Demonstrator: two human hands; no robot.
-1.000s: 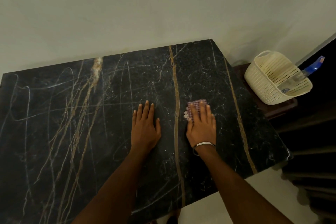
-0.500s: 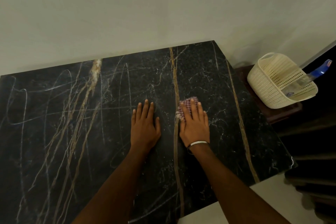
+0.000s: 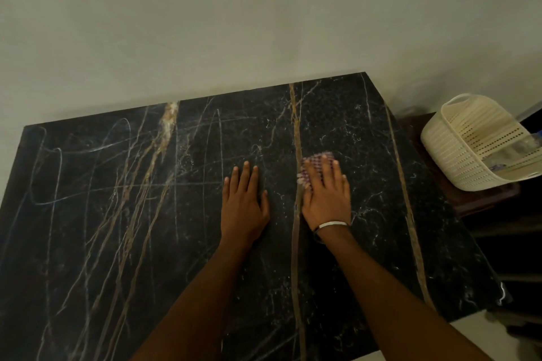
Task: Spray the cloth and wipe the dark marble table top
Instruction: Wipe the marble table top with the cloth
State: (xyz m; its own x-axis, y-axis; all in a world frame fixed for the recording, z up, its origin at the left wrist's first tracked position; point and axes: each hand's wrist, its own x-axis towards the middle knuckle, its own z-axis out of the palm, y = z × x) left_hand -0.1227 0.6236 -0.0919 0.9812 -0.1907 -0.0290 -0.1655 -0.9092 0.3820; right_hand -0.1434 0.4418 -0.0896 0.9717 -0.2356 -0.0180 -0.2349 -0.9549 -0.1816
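Note:
The dark marble table top (image 3: 123,214), veined in gold and white, fills the lower view. My right hand (image 3: 327,195) lies flat with straight fingers on a small pink checked cloth (image 3: 312,164), pressing it to the marble just right of a gold vein. Only the cloth's far and left edges show past my fingers. My left hand (image 3: 243,199) rests flat on the bare marble a little to the left, fingers straight. A spray bottle (image 3: 528,143) lies partly hidden in the basket at the right.
A cream perforated plastic basket (image 3: 469,149) sits on a dark wooden stand (image 3: 481,199) right of the table. A plain pale wall (image 3: 234,23) runs behind the table's far edge. Pale floor (image 3: 498,340) shows at the lower right corner.
My right hand slid the cloth left toward the gold vein, then back a little to the right and slightly forward. My left hand has stayed in place.

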